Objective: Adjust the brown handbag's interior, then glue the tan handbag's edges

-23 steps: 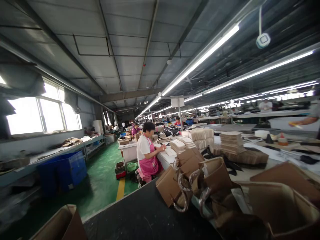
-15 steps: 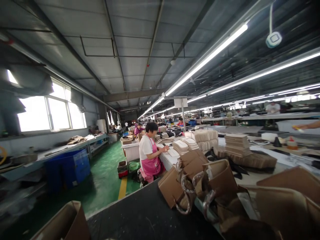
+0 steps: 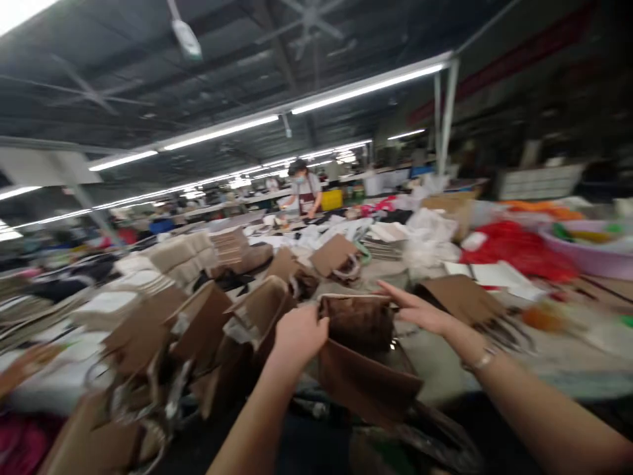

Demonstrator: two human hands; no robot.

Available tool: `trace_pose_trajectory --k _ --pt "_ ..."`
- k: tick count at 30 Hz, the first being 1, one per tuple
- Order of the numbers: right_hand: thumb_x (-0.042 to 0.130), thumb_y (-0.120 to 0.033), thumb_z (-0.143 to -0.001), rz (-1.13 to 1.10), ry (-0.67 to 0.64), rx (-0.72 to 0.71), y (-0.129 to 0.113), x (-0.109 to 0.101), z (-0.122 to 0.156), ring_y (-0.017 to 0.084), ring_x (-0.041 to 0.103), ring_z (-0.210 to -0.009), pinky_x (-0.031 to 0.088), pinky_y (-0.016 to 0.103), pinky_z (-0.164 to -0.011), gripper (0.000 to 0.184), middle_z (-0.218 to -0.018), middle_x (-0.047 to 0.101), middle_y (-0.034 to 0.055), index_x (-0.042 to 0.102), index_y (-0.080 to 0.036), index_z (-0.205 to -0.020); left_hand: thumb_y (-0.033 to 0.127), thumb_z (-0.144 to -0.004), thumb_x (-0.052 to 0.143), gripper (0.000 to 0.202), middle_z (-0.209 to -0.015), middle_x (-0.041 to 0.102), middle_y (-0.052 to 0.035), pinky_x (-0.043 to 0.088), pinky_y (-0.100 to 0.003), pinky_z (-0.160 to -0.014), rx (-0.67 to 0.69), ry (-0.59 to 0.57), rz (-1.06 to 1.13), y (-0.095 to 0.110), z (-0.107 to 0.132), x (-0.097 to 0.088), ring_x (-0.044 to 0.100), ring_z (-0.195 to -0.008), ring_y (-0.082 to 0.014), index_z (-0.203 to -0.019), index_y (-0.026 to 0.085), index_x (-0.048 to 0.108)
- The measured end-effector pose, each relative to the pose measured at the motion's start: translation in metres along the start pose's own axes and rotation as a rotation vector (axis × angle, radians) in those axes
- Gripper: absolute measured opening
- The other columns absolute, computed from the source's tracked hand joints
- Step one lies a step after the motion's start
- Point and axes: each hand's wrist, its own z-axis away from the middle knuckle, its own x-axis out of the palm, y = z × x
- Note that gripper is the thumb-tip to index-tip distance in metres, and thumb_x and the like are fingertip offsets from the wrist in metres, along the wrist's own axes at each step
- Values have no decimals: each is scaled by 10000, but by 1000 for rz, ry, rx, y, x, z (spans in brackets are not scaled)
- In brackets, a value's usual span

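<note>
A brown handbag (image 3: 363, 376) is in front of me, its mouth up and dark lining showing; a wrapped handle hangs at its lower right. My left hand (image 3: 299, 336) is closed on its left upper edge, thumb toward the opening. At the right upper corner is my right hand (image 3: 420, 313), fingers stretched out and apart; whether they touch the bag is blurred. To the left, more brown bags (image 3: 202, 330) with plastic-wrapped handles lie close together. Another brown bag (image 3: 336, 256) lies beyond my hands.
A flat brown bag (image 3: 455, 300) with dark handles lies to the right. Farther right are red plastic (image 3: 519, 251) and a lilac basin (image 3: 601, 260). Cream padded stacks (image 3: 173, 260) stand at left. Across the table, a masked person (image 3: 306, 191) works near a yellow bin (image 3: 330, 199).
My view has swung right, from the aisle and windows to the cluttered table. Both my hands have come into view, the left one holding a brown handbag.
</note>
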Motion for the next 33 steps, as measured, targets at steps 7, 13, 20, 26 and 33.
trace_pose_trajectory --k 7,13,20,26,33 --pt "647 -502 -757 44 182 66 4 5 10 270 538 -1103 401 426 -984 553 -1191 603 91 593 -185 -1207 194 -760 627 492 -1307 515 -85 380 -359 -1025 305 157 100 -12 -19 3 480 -1192 -233 -1242 219 532" --pt "682 -500 -735 -1 174 -13 1 11 2 250 601 -977 453 369 -908 433 -1040 671 77 696 -184 -1031 277 -674 752 253 -1197 546 -70 373 -433 -1004 421 207 60 5 -36 3 481 -1141 -273 -921 257 704" --pt "645 -502 -774 -37 110 -70 -1 8 -2 214 614 -908 471 310 -854 345 -970 675 53 736 -202 -920 219 -758 679 23 -1078 600 -21 435 -314 -920 538 183 149 6 -50 12 571 -966 -180 -778 215 667" --pt "696 -477 -739 -101 138 -103 6 8 1 206 607 -915 470 299 -846 390 -972 677 48 709 -194 -1007 197 -804 609 75 -986 642 -19 445 -280 -853 598 123 224 1 -63 22 595 -886 -161 -733 196 631" --pt "719 -439 -733 2 229 -202 16 9 -9 182 621 -800 479 274 -740 372 -888 693 57 709 -175 -996 156 -829 515 128 -742 599 -2 408 -249 -677 571 129 322 -7 -77 33 549 -702 -137 -703 175 522"
